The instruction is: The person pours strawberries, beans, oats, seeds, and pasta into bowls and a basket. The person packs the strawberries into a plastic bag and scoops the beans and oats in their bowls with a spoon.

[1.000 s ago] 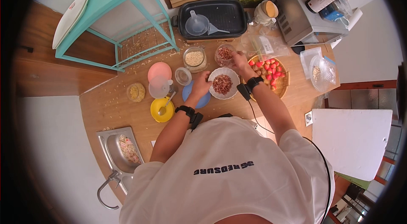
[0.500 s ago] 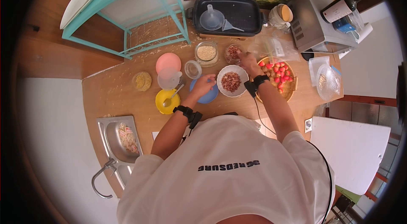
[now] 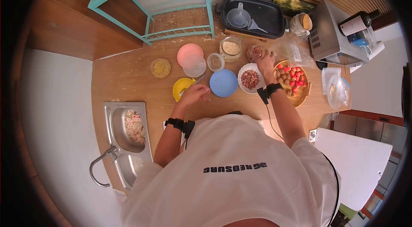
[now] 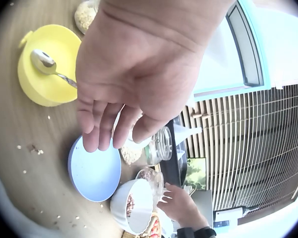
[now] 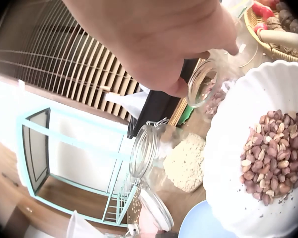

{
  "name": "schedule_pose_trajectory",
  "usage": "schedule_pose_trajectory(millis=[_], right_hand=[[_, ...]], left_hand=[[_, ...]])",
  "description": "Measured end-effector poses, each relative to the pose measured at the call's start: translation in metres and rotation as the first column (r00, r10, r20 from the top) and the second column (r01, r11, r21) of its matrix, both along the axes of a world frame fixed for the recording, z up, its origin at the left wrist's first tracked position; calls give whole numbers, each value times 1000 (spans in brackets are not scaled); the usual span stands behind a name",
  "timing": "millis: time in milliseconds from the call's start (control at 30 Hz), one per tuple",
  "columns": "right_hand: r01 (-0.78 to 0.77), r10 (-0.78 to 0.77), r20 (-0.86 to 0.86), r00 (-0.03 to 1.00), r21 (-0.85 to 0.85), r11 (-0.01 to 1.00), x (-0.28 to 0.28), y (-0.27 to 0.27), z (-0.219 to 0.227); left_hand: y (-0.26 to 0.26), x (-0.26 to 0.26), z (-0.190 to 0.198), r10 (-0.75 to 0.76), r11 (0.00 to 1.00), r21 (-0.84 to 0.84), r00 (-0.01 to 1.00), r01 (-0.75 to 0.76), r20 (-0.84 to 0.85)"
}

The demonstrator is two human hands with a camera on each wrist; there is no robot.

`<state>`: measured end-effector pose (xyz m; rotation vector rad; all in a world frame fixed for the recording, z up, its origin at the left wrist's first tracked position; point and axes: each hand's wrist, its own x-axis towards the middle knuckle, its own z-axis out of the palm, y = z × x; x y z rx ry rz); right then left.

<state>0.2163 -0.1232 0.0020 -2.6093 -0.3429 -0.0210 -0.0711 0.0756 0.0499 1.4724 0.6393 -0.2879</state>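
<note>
My right hand (image 3: 267, 64) holds the small glass jar (image 5: 200, 90) at its rim, thumb on one side and fingers reaching over the other. Reddish nuts lie inside the jar. Just in front is a white fluted bowl (image 5: 227, 130) with a heap of shelled peanuts (image 5: 272, 158). My left hand (image 4: 139, 74) is in the air with nothing in it, palm showing and fingers loosely bent. It is close to the yellow bowl (image 4: 32, 82), in which a metal spoon (image 4: 43, 62) leans, and to the left of the blue plate (image 3: 223, 83).
A jar of oats (image 3: 231, 48), a round lid (image 3: 216, 61) and a pink plate (image 3: 190, 54) stand behind. To the right sits a wicker basket (image 3: 305, 91) of red and brown items. A black pan (image 3: 266, 10) holds funnels. At the left front is a sink (image 3: 112, 117).
My left hand has left the white bowl's edge and moved left, across the blue plate, to the yellow bowl. My right hand stays at the small jar. The head view has shifted.
</note>
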Motion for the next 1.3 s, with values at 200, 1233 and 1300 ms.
schedule_pose_trajectory(millis=[200, 1233, 1300], right_hand=[[-118, 93, 101, 991, 293, 949, -22, 44, 41], [-461, 427, -204, 881, -166, 871, -73, 98, 39], [-461, 426, -210, 880, -162, 873, -74, 97, 35]], left_hand=[[38, -20, 17, 0, 1000, 12, 999, 1, -41], [97, -30, -1, -79, 993, -85, 996, 83, 52], [95, -28, -6, -62, 994, -83, 997, 65, 38]])
